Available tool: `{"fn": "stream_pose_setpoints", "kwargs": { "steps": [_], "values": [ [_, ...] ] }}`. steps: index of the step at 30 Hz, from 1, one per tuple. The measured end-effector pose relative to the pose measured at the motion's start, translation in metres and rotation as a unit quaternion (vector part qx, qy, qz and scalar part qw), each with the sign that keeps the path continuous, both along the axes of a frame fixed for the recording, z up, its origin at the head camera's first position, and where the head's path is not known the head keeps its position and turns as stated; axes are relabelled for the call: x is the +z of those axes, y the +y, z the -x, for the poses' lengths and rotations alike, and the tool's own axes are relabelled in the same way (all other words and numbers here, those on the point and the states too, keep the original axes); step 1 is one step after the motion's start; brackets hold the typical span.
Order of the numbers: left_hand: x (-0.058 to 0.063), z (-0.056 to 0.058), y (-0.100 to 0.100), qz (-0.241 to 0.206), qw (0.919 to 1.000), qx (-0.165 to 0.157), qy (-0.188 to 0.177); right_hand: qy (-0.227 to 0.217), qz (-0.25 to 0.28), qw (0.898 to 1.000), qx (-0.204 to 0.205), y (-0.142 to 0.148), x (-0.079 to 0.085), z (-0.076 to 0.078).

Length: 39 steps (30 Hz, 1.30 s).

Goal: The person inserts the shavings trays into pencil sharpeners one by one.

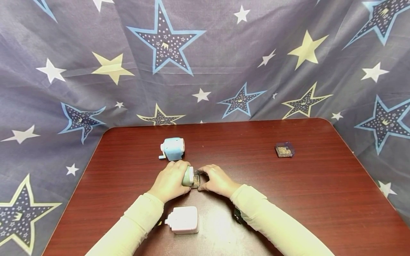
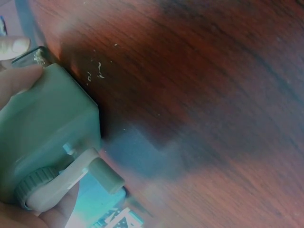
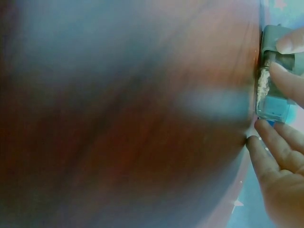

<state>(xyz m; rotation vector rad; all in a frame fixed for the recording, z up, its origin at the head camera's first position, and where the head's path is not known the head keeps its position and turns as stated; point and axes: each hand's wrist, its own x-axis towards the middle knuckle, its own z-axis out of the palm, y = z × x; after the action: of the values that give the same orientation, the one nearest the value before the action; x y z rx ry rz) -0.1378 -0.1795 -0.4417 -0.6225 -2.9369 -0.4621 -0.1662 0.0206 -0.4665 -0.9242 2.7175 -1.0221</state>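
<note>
My left hand (image 1: 170, 180) grips a green crank pencil sharpener (image 2: 52, 109), which lies on its side at the middle of the table. Its crank handle (image 2: 66, 183) shows in the left wrist view, toward my palm. At the sharpener's white-rimmed front sits a clear shavings drawer (image 1: 196, 181), partly out of the body. Pale shavings (image 3: 262, 85) lie inside the drawer. My right hand (image 1: 219, 180) pinches the drawer, thumb on its near side and fingertips at its far side.
A blue crank sharpener (image 1: 174, 148) stands behind my left hand, and a pale pink one (image 1: 184, 220) lies nearer to me. A clear drawer of shavings (image 1: 284, 150) is at the back right. Shaving curls (image 2: 99, 71) dot the table. A starry curtain (image 1: 205, 78) hangs behind.
</note>
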Motion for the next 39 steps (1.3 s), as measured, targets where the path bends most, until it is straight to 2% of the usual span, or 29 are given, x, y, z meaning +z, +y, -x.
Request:
{"fn": "stream_pose_setpoints", "kwargs": {
  "steps": [39],
  "values": [
    [0.003, 0.0, 0.0, 0.006, 0.9999, -0.008, -0.012, 0.005, 0.015, 1.0, 0.007, -0.013, -0.001, -0.001]
  ]
}}
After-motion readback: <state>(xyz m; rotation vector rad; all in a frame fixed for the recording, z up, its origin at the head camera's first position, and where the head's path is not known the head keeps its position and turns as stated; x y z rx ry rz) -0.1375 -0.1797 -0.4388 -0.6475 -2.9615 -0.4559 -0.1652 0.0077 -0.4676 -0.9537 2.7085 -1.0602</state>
